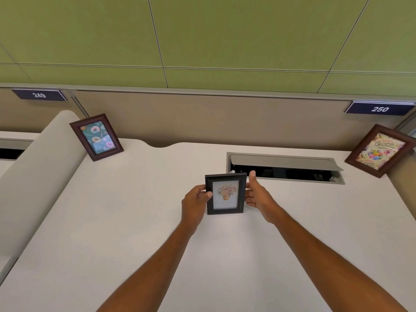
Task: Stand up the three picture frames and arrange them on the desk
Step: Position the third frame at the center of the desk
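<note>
A small black picture frame (225,194) with a flower-pot print stands upright at the middle of the white desk (112,221). My left hand (195,202) grips its left edge, thumb on the front. My right hand (256,194) holds its right edge, with the fingers behind it. A brown frame with a doughnut picture (96,136) stands at the back left. A brown frame with a birthday picture (380,150) stands at the back right.
An open cable hatch (285,167) with a raised grey flap is sunk into the desk just behind the black frame. A beige partition (202,118) runs along the back with number plates 249 and 250. A padded divider (40,167) borders the desk's left side.
</note>
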`<state>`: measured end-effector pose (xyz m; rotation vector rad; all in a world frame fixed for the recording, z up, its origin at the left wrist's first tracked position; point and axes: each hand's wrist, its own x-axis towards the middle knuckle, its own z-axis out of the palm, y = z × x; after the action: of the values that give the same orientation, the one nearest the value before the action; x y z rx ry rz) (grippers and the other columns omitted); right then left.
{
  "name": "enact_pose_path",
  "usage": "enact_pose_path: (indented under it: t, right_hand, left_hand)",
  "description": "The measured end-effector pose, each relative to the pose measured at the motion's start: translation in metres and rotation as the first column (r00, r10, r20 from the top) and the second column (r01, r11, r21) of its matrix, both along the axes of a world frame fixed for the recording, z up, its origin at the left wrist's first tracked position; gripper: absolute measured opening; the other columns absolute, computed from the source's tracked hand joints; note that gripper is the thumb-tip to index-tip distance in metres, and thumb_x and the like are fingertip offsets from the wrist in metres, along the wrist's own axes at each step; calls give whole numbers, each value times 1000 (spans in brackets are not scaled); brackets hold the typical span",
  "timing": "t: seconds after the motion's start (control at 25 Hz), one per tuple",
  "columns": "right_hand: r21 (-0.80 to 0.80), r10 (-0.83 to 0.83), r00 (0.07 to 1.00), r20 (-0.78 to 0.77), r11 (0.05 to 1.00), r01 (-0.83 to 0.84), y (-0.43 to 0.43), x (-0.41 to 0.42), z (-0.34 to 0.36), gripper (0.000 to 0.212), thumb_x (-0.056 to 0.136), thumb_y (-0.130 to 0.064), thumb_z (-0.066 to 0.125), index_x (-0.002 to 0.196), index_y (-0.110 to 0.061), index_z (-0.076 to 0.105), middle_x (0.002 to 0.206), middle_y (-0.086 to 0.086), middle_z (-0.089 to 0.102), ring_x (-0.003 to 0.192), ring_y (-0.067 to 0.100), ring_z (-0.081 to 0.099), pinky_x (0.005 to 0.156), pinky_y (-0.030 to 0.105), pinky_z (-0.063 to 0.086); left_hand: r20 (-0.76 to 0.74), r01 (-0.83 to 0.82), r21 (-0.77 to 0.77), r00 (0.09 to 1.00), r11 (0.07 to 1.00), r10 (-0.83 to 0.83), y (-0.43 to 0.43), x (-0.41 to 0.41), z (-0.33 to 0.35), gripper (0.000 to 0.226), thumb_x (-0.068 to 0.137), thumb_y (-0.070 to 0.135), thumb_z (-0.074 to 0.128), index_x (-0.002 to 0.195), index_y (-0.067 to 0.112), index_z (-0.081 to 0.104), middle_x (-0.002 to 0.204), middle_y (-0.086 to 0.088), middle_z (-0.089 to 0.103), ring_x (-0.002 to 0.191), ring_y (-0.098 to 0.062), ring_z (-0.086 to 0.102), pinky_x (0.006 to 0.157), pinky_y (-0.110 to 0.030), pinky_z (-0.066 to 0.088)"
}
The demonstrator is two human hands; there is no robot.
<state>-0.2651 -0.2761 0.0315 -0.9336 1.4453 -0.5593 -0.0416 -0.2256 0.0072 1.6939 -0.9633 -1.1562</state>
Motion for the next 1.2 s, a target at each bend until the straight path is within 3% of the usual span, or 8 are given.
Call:
enact_pose_path:
  t: [0.2,0.32,0.56,0.68,0.76,0.84,1.08,1.2]
  right_hand:
    - [15,-21,999,25,1000,21,-7,10,-3,101,83,-89,25,152,-21,56,151,12,64,138,36,61,121,53,45]
    - [14,-49,997,56,999,48,-10,11,-3,96,82,-89,26,146,-25,60,147,12,67,134,35,64,118,52,47]
    - [21,-108,989,97,994,106,-12,18,0,82,81,-88,27,131,-33,61,145,10,69,135,36,63,117,55,47]
    - [24,-125,986,113,992,123,-13,21,1,78,81,-88,27,120,-35,69,133,6,75,132,34,66,116,54,49]
    - [19,-115,986,117,993,113,-13,22,0,85,82,-89,28,131,-32,67,137,6,73,133,33,65,119,54,47]
    - [18,-108,987,120,994,106,-15,23,-2,90,82,-89,29,141,-29,63,142,7,71,134,32,65,120,53,47]
    - [22,-99,984,147,995,97,-30,32,2,100,80,-90,33,151,-24,59,143,7,70,134,30,65,119,51,47]
    - [-12,-96,983,156,995,99,-48,44,11,98,81,-89,33,151,-26,59,143,6,70,136,29,64,120,55,46]
  left_hand:
    - [-22,-1,-34,1000,999,0,-4,6,-9,20,103,22,68,103,39,78,104,9,83,103,-21,75,88,-40,58]
    - [-37,5,-31,999,999,-6,-5,8,-9,25,103,21,68,100,43,79,100,14,83,104,-22,75,86,-39,59]
    - [-29,21,-19,999,1000,-22,-5,9,-9,21,103,18,67,114,31,81,110,-1,84,111,-35,74,96,-56,60]
    - [-42,20,-31,999,999,-21,-6,9,-9,23,104,19,66,107,38,80,108,2,84,109,-32,75,87,-47,62]
    - [-50,12,-34,999,999,-13,-7,10,-9,23,104,19,66,107,38,79,108,4,84,110,-29,75,84,-39,60]
    - [-51,7,-34,999,999,-9,-10,12,-11,21,104,19,66,111,34,79,110,3,84,110,-29,75,88,-40,59]
    - [-27,7,-53,1000,999,-9,-32,25,-6,21,104,20,67,122,23,79,114,1,82,107,-23,75,78,-26,55]
    - [-3,6,-77,1000,997,-6,-53,35,5,17,105,20,67,115,29,77,109,6,80,104,-18,74,75,-23,55]
